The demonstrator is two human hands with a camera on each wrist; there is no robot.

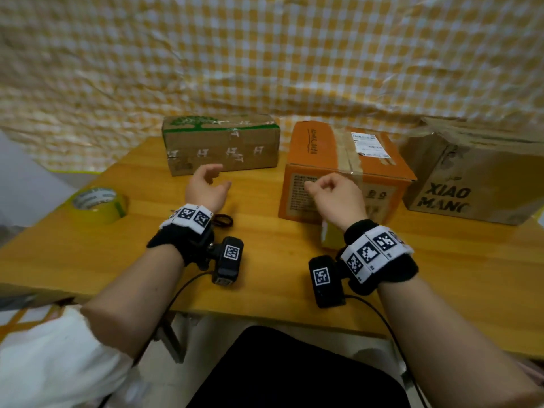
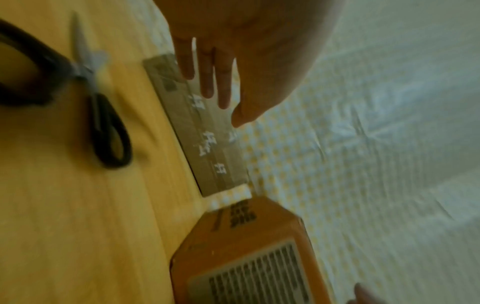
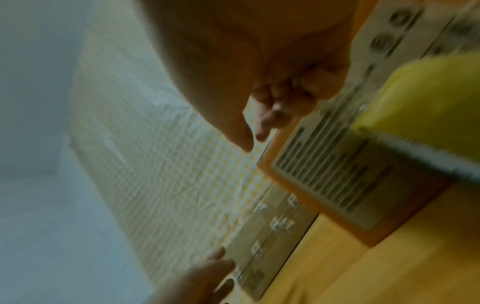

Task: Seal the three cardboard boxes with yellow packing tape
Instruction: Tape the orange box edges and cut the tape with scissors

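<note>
Your left hand [image 1: 206, 188] hangs above the wooden worktop [image 1: 88, 254] just in front of the long brown box [image 1: 220, 145], fingers straight and loose with nothing in them; the left wrist view shows those fingers [image 2: 207, 82] stretched toward the box's front face, and whether they touch it cannot be told. Your right hand [image 1: 335, 198] is raised in front of the orange box [image 1: 344, 172], its fingers curled inward with thumb and forefinger close together; the blur in the right wrist view leaves it unclear whether anything is pinched between them. The roll of yellow tape [image 1: 98, 204] lies flat on the worktop at your far left, well apart from both hands. The three boxes stand in a row along the back edge: the long brown box on the left, the orange box in the middle with older clear tape and a white label on top, and a bigger brown box [image 1: 471, 175] printed with dark letters on the right. Black-handled scissors [image 2: 103, 115] lie on the worktop near your left wrist. A yellow piece with a white edge [image 3: 420, 115] sits close under your right wrist. A yellow checked cloth [image 1: 265, 54] hangs behind the boxes.
</note>
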